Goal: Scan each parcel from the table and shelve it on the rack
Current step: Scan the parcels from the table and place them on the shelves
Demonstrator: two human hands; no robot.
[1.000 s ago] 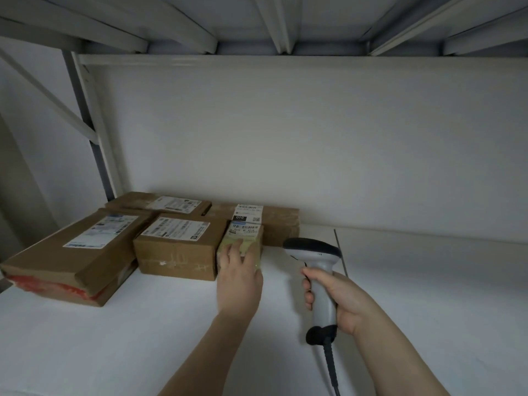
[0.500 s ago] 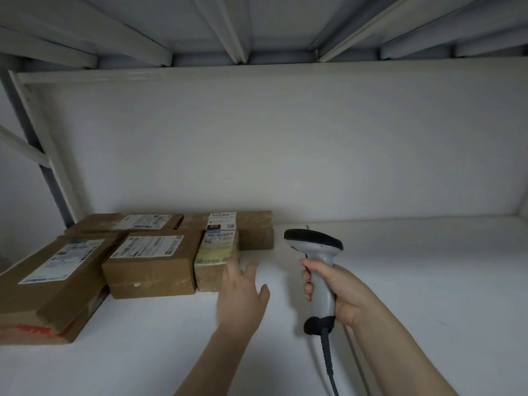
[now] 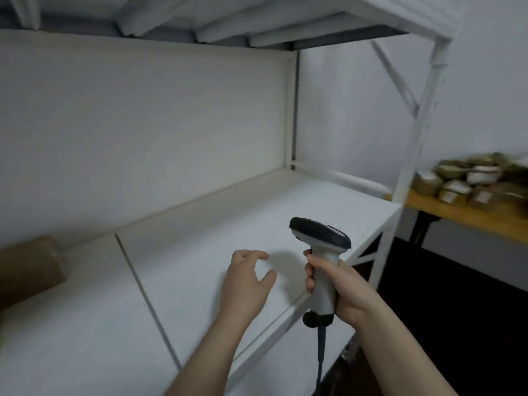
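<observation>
The white rack (image 3: 285, 212) fills most of the view, its shelf board running from the near left to the far right. Beyond its right post stands the wooden table (image 3: 457, 217), well apart from the hands, with a blurred pile of parcels (image 3: 480, 181) on it. They are the ones left to scan. One brown parcel (image 3: 28, 267) lies on the shelf at the far left edge of the view, already put away.

The scanner (image 3: 321, 244) is upright in the right hand (image 3: 343, 290), whose fingers are wrapped round the grip. The left hand (image 3: 245, 281) hovers over the bare shelf with its fingers loose and spread, holding nothing.

This looks like the gap between parcels — one is shelved and none is in hand. The next move calls for going right to the table and lifting one parcel off the pile with the free left hand. Its label should be turned up so the scanner can be aimed squarely at it.
</observation>
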